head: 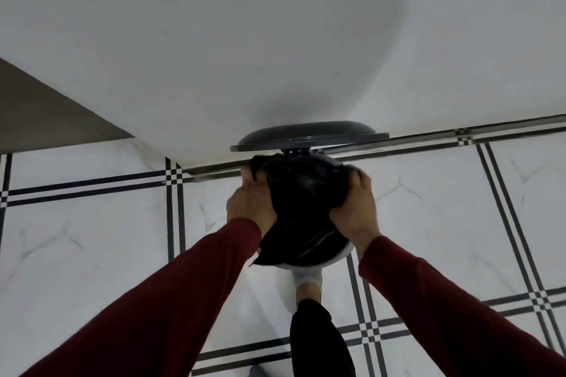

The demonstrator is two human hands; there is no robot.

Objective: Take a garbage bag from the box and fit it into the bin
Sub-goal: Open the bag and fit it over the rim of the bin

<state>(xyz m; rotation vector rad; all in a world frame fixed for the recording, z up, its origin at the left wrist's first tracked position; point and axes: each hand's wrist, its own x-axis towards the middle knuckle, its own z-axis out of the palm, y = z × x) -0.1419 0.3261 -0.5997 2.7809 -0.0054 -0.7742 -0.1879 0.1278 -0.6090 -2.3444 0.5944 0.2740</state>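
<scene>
Lower left to centre, left hand: left hand [249,203], on a dark red sleeve [171,294], clenched on the left edge of the garbage bag [301,208], fingers curled into the film near the top.

Centre, bag's place: held up between both hands, over the bin [309,265] and just under the raised lid [309,135]; lower part draped across the mouth, white rim peeking out at its lower right.

Centre, bag's look: black, thin, glossy, heavily creased, bunched where gripped; mouth not clearly spread, cannot tell how much is already over the rim.

Centre, handling (judgement): very light, limp, no stiffness of its own; slippery film, easy to tear if hauled hard over a rim edge; likely to cling to itself. Best gripped at the hem on opposite sides, then stretched outward and folded down over the rim.

Centre, lid: dark grey, round, tipped up on its hinge against the white wall [275,40].

Lower centre, foot: white sock [307,277] and dark trouser leg below the bin, probably on a pedal, pedal itself hidden.

Centre right, right hand: right hand [355,202] grasping the right edge of the bag, thumb and fingers folded over a wad of film.

Background, floor: white marbled floor tiles [444,208] with black line pattern.
</scene>
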